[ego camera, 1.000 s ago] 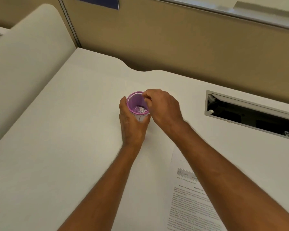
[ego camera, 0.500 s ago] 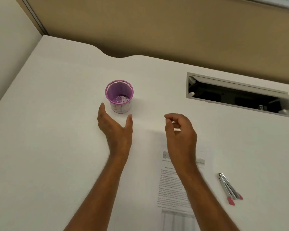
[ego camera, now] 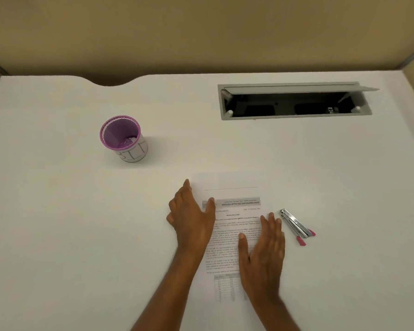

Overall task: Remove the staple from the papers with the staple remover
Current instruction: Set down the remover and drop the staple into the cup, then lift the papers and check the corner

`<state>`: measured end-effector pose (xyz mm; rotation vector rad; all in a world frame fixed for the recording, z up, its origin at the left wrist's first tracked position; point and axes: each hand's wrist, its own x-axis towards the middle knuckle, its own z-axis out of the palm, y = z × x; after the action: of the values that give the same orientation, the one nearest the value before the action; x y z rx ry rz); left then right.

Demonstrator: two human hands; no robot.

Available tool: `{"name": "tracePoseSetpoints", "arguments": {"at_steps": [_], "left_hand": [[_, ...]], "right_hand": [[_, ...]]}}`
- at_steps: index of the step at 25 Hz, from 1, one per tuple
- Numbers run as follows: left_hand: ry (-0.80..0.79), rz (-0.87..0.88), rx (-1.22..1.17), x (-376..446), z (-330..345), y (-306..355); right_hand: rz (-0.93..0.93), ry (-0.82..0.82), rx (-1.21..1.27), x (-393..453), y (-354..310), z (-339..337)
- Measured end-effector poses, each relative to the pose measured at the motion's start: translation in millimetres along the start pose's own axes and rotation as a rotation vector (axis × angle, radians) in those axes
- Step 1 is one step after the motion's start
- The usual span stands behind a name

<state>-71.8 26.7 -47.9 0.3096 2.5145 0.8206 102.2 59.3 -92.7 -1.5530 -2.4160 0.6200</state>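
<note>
both hands, left hand (ego camera: 191, 219) and right hand (ego camera: 264, 253), are lying open-palmed, gripping nothing, seemingly pressing the white printed papers (ego camera: 234, 225); the silver pink-tipped staple remover (ego camera: 295, 226) is lying at 3 o'clock.

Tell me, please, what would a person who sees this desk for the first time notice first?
Probably the two bare hands, the left hand and the right hand, resting open on the printed white paper sheet at the near middle of the white desk. Next, the purple mesh cup standing alone at the far left, and the small metal staple remover with pink handle tips lying just right of the paper.
</note>
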Motion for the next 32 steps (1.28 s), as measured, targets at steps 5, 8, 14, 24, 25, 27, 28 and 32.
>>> {"name": "tracePoseSetpoints", "arguments": {"at_steps": [5,8,14,24,25,27,28,32], "left_hand": [[-0.108,-0.160,-0.166,19,-15,18],[-0.258,-0.216,-0.362,26,-29,26],[-0.490,-0.214,-0.621,6,-40,15],[-0.367,-0.135,-0.653,-34,-25,9],[-0.372,-0.101,-0.644,-35,-29,11],[-0.398,-0.028,-0.631,-35,-42,15],[-0.413,0.015,-0.632,-34,-51,16],[-0.399,0.154,-0.694,-31,-84,25]], "right_hand": [[-0.021,0.044,0.027,-1,1,0],[-0.038,0.059,0.026,-1,2,0],[-0.053,0.077,0.025,0,2,1],[-0.009,0.071,0.346,-2,-1,-10],[0.029,0.063,0.469,-1,-1,-16],[0.131,0.013,0.763,8,-4,-35],[0.177,-0.014,0.903,15,-5,-47],[0.282,-0.236,1.262,56,-18,-101]]}}
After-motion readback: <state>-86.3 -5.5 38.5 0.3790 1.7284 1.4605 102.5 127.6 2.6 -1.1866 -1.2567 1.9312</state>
